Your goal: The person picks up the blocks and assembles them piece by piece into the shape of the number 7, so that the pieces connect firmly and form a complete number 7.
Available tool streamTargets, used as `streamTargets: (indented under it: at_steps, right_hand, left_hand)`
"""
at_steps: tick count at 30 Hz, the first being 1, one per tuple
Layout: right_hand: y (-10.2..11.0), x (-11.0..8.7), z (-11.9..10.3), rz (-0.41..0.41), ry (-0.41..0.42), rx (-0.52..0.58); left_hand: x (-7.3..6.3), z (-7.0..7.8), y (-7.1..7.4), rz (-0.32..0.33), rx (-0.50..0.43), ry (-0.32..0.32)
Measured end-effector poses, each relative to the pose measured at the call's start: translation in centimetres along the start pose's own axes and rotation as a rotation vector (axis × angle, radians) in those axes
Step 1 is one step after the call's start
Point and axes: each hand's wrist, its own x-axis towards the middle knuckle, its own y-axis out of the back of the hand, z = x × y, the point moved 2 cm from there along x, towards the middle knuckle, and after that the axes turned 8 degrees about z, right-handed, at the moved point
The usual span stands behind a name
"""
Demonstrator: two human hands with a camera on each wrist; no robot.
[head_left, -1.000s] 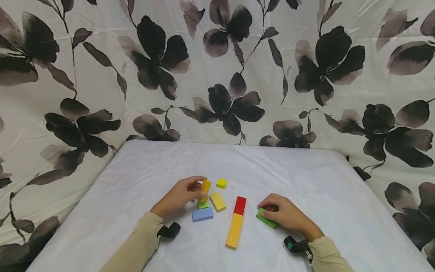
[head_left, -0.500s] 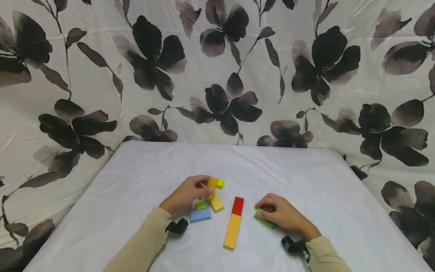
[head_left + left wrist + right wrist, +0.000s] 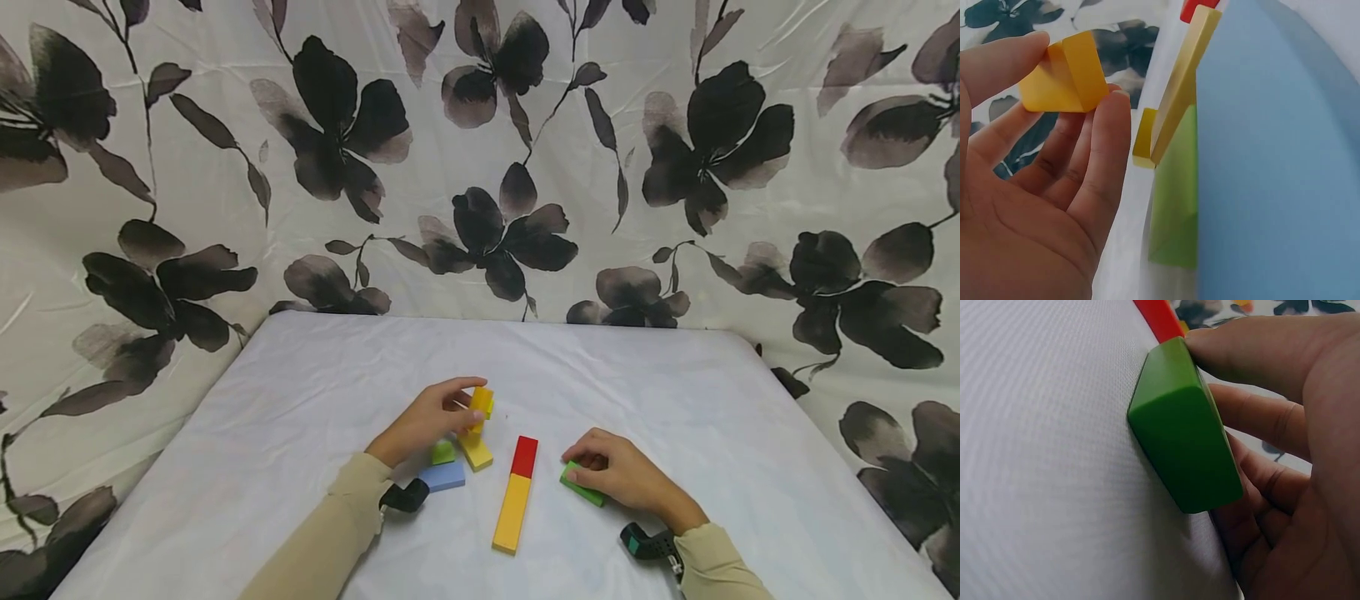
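My left hand (image 3: 427, 421) pinches an orange-yellow block (image 3: 1063, 78) between thumb and fingertips, raised over the far blocks. Behind it, a small bright yellow block (image 3: 1144, 137) is mostly hidden in the head view. Below the hand lie a pale yellow block (image 3: 477, 455), a light green block (image 3: 443, 453) and a blue block (image 3: 447, 476). On the right, my right hand (image 3: 622, 468) grips a green block (image 3: 1179, 437) that sits low at the cloth. Between the hands a red block (image 3: 525, 457) lies end to end with a long yellow-orange block (image 3: 512, 515).
A white cloth (image 3: 637, 383) covers the table. Behind and beside it hangs a floral curtain (image 3: 450, 92). Each wrist carries a black camera, the left one (image 3: 405, 496) close to the blue block.
My left hand has carried the orange-yellow block rightward, from above the light green block to in front of the small bright yellow one. My right hand has stayed on the green block.
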Motion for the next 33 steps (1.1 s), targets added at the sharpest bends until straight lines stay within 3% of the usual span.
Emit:
streamTargets:
  at_steps: [8, 24, 33]
  right_hand:
    - [-0.2, 0.0, 0.0, -0.008, -0.013, -0.002]
    - [-0.2, 0.1, 0.0, 0.0, -0.007, -0.05]
    - [-0.1, 0.1, 0.0, 0.003, -0.013, -0.048]
  left_hand:
    - [0.0, 0.1, -0.6, -0.005, 0.0, -0.002]
    - [0.6, 0.8, -1.7, -0.035, -0.091, -0.011]
    - [0.7, 1.2, -2.1, 0.001, -0.065, 0.015]
